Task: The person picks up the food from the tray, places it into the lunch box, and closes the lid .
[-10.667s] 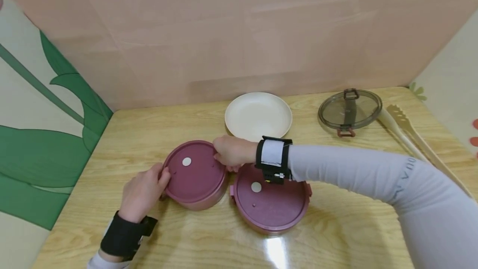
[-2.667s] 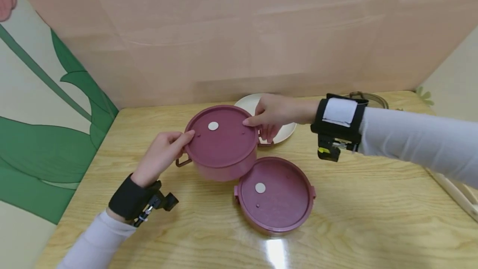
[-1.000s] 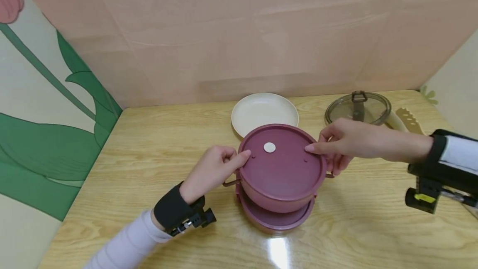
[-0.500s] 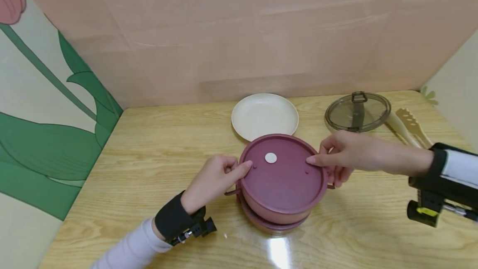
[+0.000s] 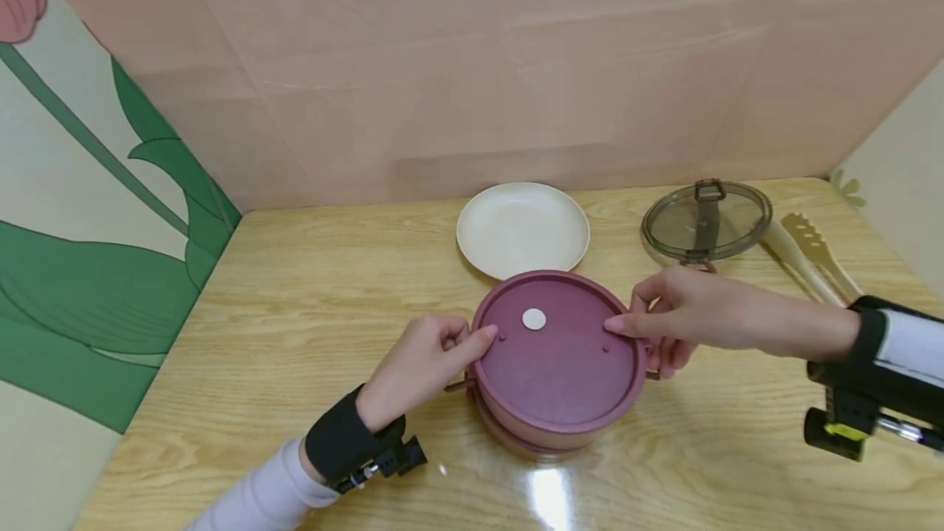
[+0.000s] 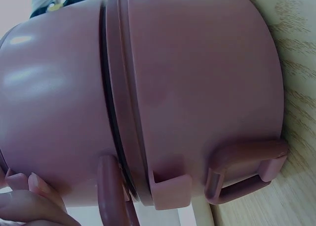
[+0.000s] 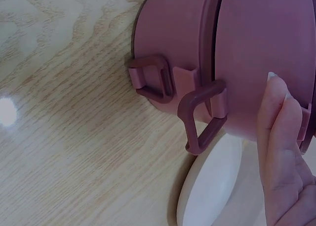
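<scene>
A maroon lidded pot point(image 5: 560, 375) with a white dot on its lid sits stacked over a second maroon pot point(image 6: 207, 87), rims lined up. In both wrist views only a thin dark seam shows between them. My left hand point(image 5: 424, 363) holds the upper pot at its left side, thumb on the lid's edge and fingers below. Opposite it, my right hand point(image 5: 686, 318) does the same, thumb on top and fingertips against the wall in the right wrist view. Loop handles point(image 7: 200, 117) stick out from both pots. The head view hides most of the lower pot.
Behind the pots lies a white plate point(image 5: 522, 229). A glass lid point(image 5: 674, 228) with a dark band rests at the back right, beside a slotted spatula point(image 5: 811, 244) and another pale utensil point(image 5: 796, 260). A pink backdrop point(image 5: 472, 72) closes off the table's far edge.
The upper pot has gone from the table's left side, lifted and carried right by both hands, down onto the second pot. Over the last second it has sunk lower, its gap narrowing.
</scene>
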A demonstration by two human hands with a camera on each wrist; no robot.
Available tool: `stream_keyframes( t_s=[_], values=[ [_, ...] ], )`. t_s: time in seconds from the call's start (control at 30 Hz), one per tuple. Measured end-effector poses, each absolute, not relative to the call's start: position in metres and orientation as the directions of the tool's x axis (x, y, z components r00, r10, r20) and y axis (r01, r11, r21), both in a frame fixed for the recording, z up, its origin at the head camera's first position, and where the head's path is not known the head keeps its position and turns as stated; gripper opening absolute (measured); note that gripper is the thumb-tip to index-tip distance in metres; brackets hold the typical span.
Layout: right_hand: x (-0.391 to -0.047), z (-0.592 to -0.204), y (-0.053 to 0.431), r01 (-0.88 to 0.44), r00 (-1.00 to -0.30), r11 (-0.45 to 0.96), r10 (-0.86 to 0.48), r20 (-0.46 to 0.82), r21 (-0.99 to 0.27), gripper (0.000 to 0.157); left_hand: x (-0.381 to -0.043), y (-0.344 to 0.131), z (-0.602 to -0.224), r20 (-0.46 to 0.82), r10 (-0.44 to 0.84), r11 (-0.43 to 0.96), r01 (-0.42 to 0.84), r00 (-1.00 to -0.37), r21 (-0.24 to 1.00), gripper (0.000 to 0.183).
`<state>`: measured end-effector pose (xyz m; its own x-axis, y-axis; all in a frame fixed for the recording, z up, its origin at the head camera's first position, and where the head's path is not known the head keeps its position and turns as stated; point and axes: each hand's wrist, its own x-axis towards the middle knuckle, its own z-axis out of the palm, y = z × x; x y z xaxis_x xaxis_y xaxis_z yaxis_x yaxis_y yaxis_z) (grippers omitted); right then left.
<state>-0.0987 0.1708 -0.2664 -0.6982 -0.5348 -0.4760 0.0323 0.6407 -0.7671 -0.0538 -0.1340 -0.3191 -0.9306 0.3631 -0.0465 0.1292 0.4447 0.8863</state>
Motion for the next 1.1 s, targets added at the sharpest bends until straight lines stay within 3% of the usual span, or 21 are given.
stream_keyframes(
  t_s=[0.6,0.87,1.1],
  values=[
    [-0.096,-0.274,0.168,0.035,-0.713,0.611,-0.540,-0.448,-0.791,0.031,-0.051,-0.137,-0.321,-0.066,0.353,0.460,0.112,-0.933,0.881,0.045],
    [-0.087,-0.285,0.173,-0.087,-0.775,0.564,-0.556,-0.300,-0.821,0.031,-0.046,-0.132,-0.327,-0.067,0.300,0.482,0.091,-0.952,0.872,0.042],
    [-0.082,-0.289,0.171,-0.085,-0.814,0.548,-0.519,-0.259,-0.832,0.034,-0.041,-0.131,-0.334,-0.089,0.282,0.394,0.031,-0.955,0.919,0.044]
  ],
)
